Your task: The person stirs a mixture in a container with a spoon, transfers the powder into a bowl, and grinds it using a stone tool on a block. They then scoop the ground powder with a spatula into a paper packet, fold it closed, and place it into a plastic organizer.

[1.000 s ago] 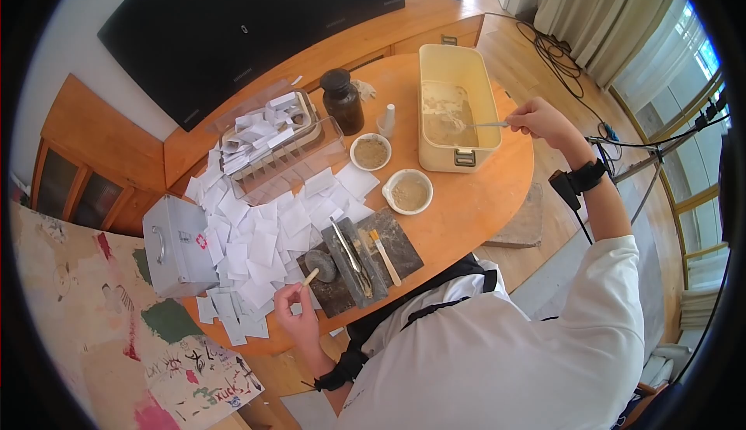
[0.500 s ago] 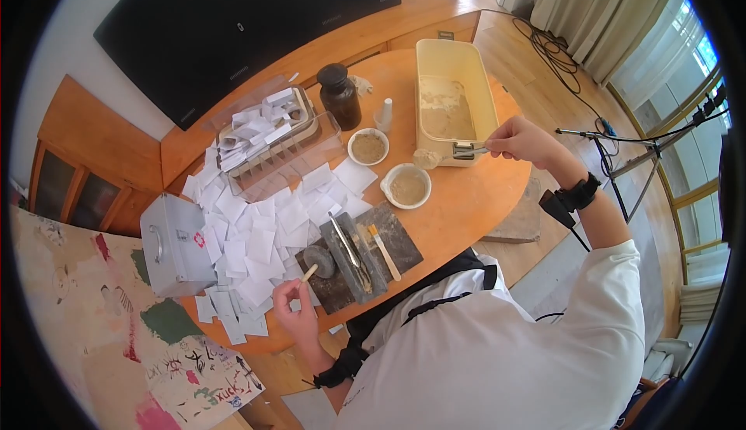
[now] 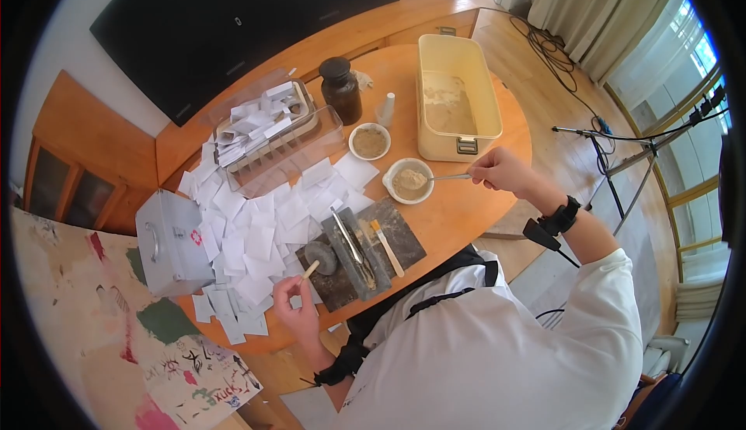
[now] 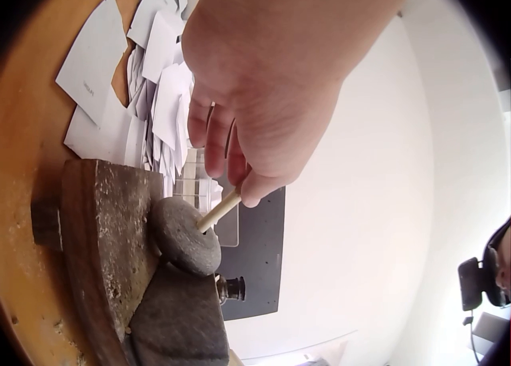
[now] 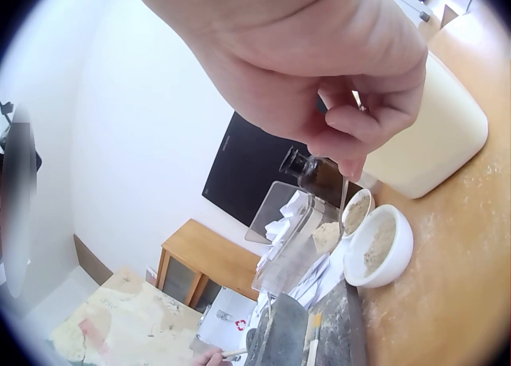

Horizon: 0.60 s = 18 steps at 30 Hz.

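My right hand (image 3: 507,173) pinches the handle of a metal spoon (image 3: 451,177), whose bowl carries a heap of beige powder (image 3: 410,180) over the nearer white bowl (image 3: 390,190). In the right wrist view the heap (image 5: 326,236) hangs beside the white bowl (image 5: 399,258). My left hand (image 3: 298,311) holds a thin pale stick (image 4: 221,211) between thumb and fingers; its far end meets a round grey stone disc (image 4: 188,236), which leans on a dark block (image 4: 112,230). A second white bowl (image 3: 369,142) with brownish powder stands behind the first.
A cream bin (image 3: 460,148) with powder inside stands at the back right. Near it are a dark glass jar (image 3: 342,99) and a small white bottle (image 3: 386,110). White paper slips (image 3: 260,235) cover the left side; a brush (image 3: 388,253) lies on a dark slab.
My right hand has lifted a spoonful of powder out of the cream bin and moved it toward the front left, over the nearer bowl. My left hand has hardly moved.
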Motion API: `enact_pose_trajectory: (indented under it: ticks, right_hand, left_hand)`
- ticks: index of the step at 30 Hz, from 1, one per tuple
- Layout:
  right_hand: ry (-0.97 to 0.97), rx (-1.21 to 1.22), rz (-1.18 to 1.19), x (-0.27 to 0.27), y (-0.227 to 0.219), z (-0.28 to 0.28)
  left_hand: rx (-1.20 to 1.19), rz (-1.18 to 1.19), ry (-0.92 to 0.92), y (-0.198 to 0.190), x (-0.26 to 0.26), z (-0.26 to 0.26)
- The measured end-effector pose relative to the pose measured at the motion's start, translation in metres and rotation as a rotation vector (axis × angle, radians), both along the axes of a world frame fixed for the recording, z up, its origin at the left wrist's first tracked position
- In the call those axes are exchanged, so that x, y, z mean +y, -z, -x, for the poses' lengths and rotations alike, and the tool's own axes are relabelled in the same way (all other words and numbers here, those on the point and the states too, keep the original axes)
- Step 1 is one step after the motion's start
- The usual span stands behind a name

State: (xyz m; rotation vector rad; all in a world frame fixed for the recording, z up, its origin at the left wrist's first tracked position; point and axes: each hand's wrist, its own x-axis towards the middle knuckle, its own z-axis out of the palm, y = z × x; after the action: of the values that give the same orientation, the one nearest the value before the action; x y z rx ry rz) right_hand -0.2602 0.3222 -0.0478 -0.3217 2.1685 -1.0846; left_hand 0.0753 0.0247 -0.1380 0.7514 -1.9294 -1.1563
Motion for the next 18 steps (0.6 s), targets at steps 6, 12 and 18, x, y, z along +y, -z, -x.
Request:
enact_pose_trajectory:
  ticks: [6, 12, 18]
  right_hand:
    - [0.04, 0.279, -0.141, -0.015, 0.023, -0.016]
    - [-0.114, 0.966, -0.187, -0.022, 0.039, -0.042]
    - [-0.231, 1.304, -0.143, -0.015, 0.049, -0.052]
  left_hand:
    - [-0.008, 0.006, 0.02, 0.0, -0.002, -0.001]
    - [-0.007, 0.006, 0.028, -0.001, -0.002, -0.001]
    - [-0.02, 0.024, 0.024, -0.003, -0.001, 0.001]
